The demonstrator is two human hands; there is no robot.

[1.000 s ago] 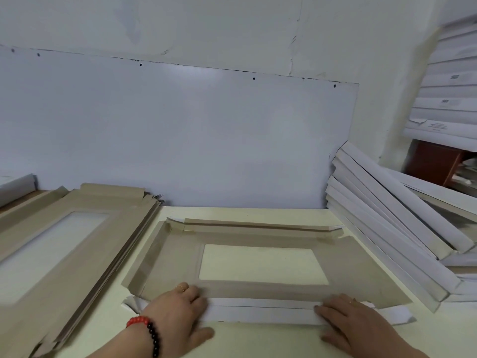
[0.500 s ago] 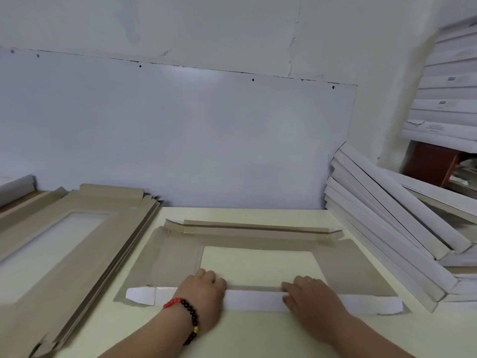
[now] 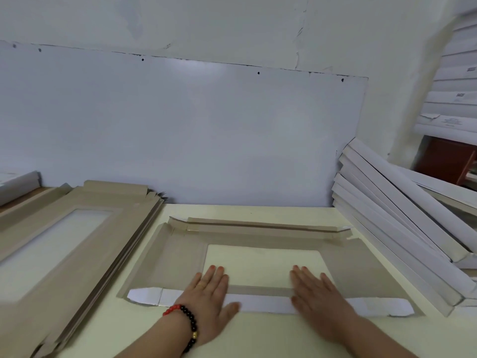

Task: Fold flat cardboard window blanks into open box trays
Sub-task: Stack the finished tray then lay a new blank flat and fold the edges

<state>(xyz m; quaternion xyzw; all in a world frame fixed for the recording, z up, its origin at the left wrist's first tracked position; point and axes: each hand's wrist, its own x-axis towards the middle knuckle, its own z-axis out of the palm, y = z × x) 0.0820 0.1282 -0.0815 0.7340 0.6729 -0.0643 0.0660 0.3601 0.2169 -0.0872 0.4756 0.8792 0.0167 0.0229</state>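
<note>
The cardboard blank (image 3: 258, 264) lies flat on the cream counter (image 3: 258, 334) in the lower middle of the frame, brown side up, its cut-out window showing the counter through it. The near long flap (image 3: 260, 303) is turned over onto the blank so that its white face shows, running as a strip from lower left to lower right. Both hands lie on it with fingers straight and spread, gripping nothing: the left hand (image 3: 210, 293), with a ring and a red-and-black bead bracelet at the wrist, presses the strip left of centre, and the right hand (image 3: 313, 293) presses it right of centre, fingertips reaching over the window's near edge.

The step in hand looks to be creasing this near flap flat along its score. The far long flap (image 3: 263, 227), towards the upper edge of the blank, already lies folded over. Judging from this, the short end panels at left and right are not yet raised, so the next move likely calls for running pressure outward along the strip to its angled ends, then standing the walls up.

The right hand is blurred, so its finger contact is hard to read. A stack of blanks (image 3: 64, 244) at the left is cut off by the frame edge, and the leaning white folded pieces (image 3: 402, 223) at the right run out of view. Whether the strip's crease is fully set cannot be told.
</note>
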